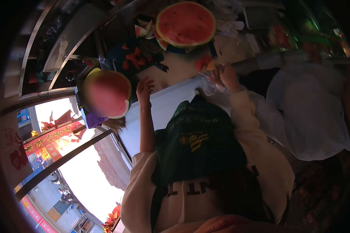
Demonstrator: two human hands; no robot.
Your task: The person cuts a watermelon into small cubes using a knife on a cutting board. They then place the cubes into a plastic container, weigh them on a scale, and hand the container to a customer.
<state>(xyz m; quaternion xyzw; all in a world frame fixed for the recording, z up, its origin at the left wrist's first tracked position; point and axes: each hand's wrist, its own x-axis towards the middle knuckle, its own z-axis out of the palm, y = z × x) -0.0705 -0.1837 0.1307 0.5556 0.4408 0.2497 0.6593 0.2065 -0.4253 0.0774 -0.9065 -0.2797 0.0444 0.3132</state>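
My left hand (145,88) is raised over the counter's front edge, its fingers loosely apart and nothing in them. The black handle of a knife (161,67) lies beyond it, beside red watermelon chunks (136,59) on a dark cutting board (115,55). My right hand (229,76) is bent at the fingers next to a clear plastic container (204,73) with red fruit pieces (203,62) and an orange piece (211,65). Another person's hand (215,79) seems to be below mine at the container. Whether my right fingers grip it is hard to see.
A large cut watermelon half (186,24) stands at the back of the counter (175,74), with cut wedges (144,30) beside it. Another watermelon half (106,94) is at left, partly blurred. A person in a whitish garment (309,113) stands close on my right.
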